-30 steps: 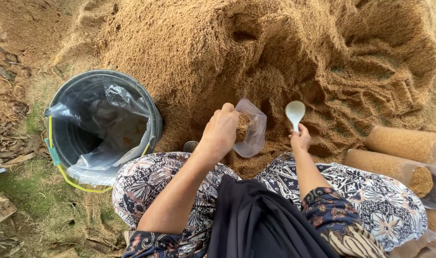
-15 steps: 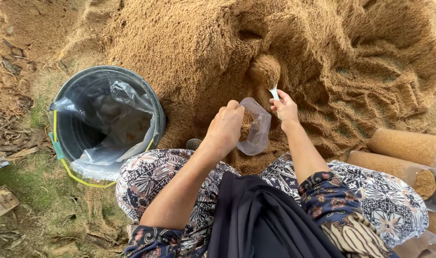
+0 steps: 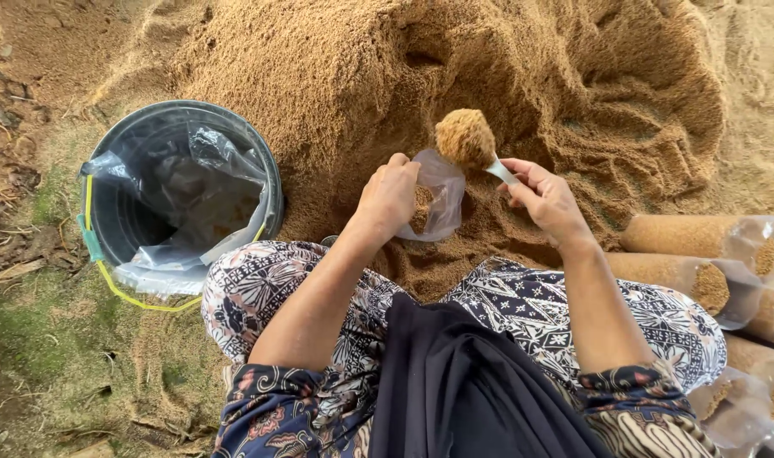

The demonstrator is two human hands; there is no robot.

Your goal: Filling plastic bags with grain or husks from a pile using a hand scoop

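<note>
Single head-worn view, steep downward look from above the seated person's lap, facing forward onto the sawdust heap (image 3: pixel 489 76), close range, both hands mid-frame, bucket (image 3: pixel 272 182) at left edge, filled bags (image 3: pixel 684 233) at right.

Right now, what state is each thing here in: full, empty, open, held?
Spoon: heaped with sawdust, held in right hand.
Small clear bag: open, partly filled, held by left hand.
Bucket: upright, lined with clear plastic.
Packed bags: lying on their sides.
</note>
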